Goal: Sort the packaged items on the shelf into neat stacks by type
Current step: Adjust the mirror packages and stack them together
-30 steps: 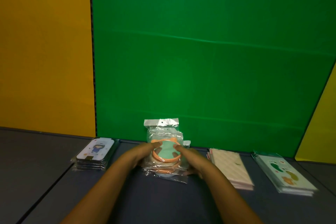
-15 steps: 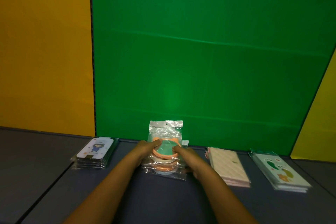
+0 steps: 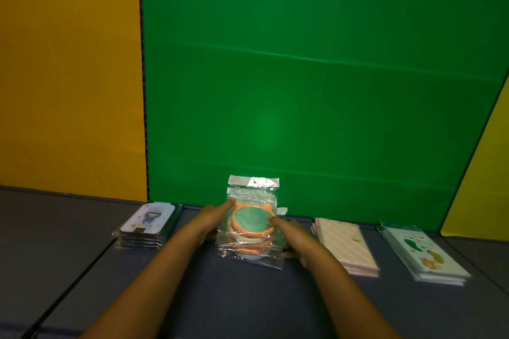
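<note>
A stack of clear plastic bags holding round orange-rimmed mirrors (image 3: 252, 224) sits in the middle of the dark shelf (image 3: 248, 300). My left hand (image 3: 212, 219) grips the stack's left side with the thumb on the top bag. On the right side, my right hand (image 3: 290, 237) holds the stack, its thumb on the mirror's rim. Left of it lies a stack of white packs with a cartoon figure (image 3: 147, 226). To the right lie a pink patterned stack (image 3: 347, 246) and a pale green stack (image 3: 425, 254).
A green panel (image 3: 303, 91) stands close behind the stacks, with yellow panels (image 3: 68, 77) on either side. A seam in the shelf (image 3: 71, 286) runs diagonally at the left.
The top mirror bag has slid back toward the green panel and squared up over the stack. Both hands stayed on the stack's sides.
</note>
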Motion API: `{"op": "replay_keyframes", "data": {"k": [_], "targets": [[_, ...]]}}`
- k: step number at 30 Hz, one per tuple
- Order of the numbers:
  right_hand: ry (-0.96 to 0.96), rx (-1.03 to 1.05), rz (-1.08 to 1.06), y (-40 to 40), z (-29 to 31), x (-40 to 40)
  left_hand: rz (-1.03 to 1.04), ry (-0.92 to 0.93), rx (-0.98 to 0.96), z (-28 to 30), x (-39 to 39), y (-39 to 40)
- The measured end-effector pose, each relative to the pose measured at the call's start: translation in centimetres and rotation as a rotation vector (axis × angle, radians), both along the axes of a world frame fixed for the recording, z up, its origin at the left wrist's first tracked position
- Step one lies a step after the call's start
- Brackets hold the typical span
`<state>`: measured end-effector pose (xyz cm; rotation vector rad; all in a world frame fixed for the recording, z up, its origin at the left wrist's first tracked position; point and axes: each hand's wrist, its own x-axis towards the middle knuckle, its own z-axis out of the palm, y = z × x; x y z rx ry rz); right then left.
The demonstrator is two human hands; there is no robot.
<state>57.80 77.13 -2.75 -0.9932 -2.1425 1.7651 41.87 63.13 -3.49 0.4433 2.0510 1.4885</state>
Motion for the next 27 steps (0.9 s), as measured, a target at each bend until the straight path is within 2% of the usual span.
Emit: {"op": "replay_keyframes", "data": {"k": [3,8,11,14,19,24,27], "targets": [[0.004,0.012,-0.007,0.3,-0.2,0.2,-0.003,-0.004,0.007,0.3,0.7,-0.4],[0.005,0.080,-0.014,0.9,-0.7,0.3,0.022,0.093,-0.007,0.3,0.6,-1.3],[0.049,0.203,0.005,0.7,-0.4,0.9,0.083,0.298,0.025,0.7,0.9,-2.0],[0.044,0.488,-0.037,1.3,0.3,1.4,0.172,0.562,0.041,2.0,1.3,-2.2],[0.038,0.830,-0.051,1.8,1.5,4.1,0.103,0.944,-0.027,3.9,3.4,-1.5],[-0.125,1.037,-0.095,3.2,1.8,8.1,-0.043,1.119,-0.196,3.9,7.2,0.4],[-0.214,1.108,-0.116,4.5,1.8,10.3,-0.103,1.160,-0.227,3.6,9.7,2.0]]}}
